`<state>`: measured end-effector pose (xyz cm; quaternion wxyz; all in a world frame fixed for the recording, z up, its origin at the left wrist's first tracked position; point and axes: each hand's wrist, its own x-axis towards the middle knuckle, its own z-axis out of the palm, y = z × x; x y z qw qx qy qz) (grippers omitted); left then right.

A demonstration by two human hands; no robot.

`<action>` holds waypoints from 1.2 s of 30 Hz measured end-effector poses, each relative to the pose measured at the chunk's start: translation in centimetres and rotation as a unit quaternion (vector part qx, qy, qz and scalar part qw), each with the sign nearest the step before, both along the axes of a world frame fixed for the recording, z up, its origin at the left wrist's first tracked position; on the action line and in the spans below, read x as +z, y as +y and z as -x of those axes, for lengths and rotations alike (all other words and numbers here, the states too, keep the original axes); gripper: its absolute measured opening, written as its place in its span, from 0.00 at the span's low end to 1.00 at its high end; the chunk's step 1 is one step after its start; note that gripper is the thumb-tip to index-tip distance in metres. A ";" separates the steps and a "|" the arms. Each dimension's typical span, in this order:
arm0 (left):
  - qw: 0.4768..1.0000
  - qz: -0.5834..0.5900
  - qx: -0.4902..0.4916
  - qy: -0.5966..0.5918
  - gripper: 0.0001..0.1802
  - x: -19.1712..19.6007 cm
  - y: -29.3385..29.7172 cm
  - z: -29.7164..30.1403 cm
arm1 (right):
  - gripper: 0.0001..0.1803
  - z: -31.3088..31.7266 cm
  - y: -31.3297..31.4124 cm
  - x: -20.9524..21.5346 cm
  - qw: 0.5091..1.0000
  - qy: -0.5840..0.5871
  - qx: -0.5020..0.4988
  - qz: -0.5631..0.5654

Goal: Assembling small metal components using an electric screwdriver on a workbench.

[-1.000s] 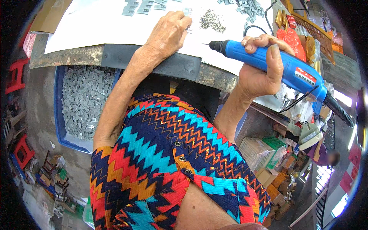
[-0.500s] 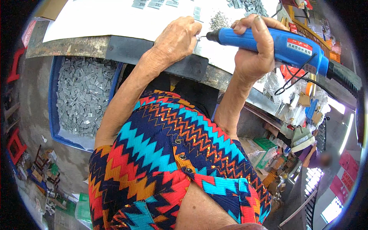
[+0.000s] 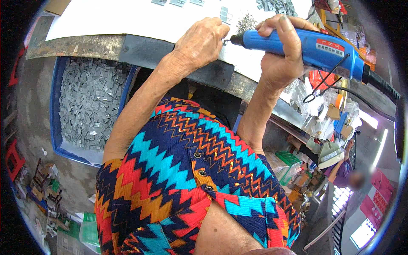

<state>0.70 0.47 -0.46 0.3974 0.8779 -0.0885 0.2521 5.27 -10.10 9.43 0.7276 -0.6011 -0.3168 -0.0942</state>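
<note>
My right hand [image 3: 282,55] is wrapped around a blue electric screwdriver [image 3: 316,46], held level with its black nose pointing left. Just off that nose, my left hand [image 3: 202,42] is closed in a pinch over the white work surface [image 3: 114,19]. The screwdriver's thin bit reaches to the left fingertips. What those fingers hold is mostly hidden and too small to name. A pile of tiny dark screws [image 3: 246,22] lies just beyond the screwdriver's nose. Beside it are small grey rectangular pieces [image 3: 226,15].
More grey pieces form a heap [image 3: 278,7] at the far right of the table. Below the table edge [image 3: 80,47], a blue bin [image 3: 54,110] full of grey pieces stands at left. A black cable [image 3: 380,89] trails from the screwdriver. Another person [image 3: 340,172] is at the right.
My left hand has shifted slightly right, closer to the screwdriver's nose. The screwdriver stays nearly in place in my right hand. The whole view has tilted a little.
</note>
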 end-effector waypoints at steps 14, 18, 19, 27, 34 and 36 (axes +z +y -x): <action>1.000 -0.001 -0.001 -0.004 0.05 -0.1 0.0 0.0 | 0.11 0.3 0.1 -0.2 1.000 0.018 -0.011 -0.006; 1.000 -0.002 -0.002 0.007 0.06 0.0 -0.1 0.0 | 0.10 0.9 0.2 0.0 0.998 0.031 -0.049 -0.014; 1.000 -0.002 -0.003 0.007 0.06 0.0 -0.1 0.0 | 0.09 0.8 0.0 -0.1 0.999 0.026 -0.041 -0.013; 0.998 -0.024 -0.012 0.051 0.08 0.3 0.0 0.2 | 0.09 0.9 -0.9 -0.5 0.999 0.032 -0.022 -0.019; 0.998 -0.034 -0.014 0.051 0.07 0.3 0.0 0.2 | 0.10 1.8 -1.1 -0.6 0.998 0.029 -0.041 -0.022; 0.998 -0.030 -0.016 0.049 0.07 0.2 0.0 0.2 | 0.10 1.9 -1.2 -0.7 0.998 0.026 -0.038 -0.035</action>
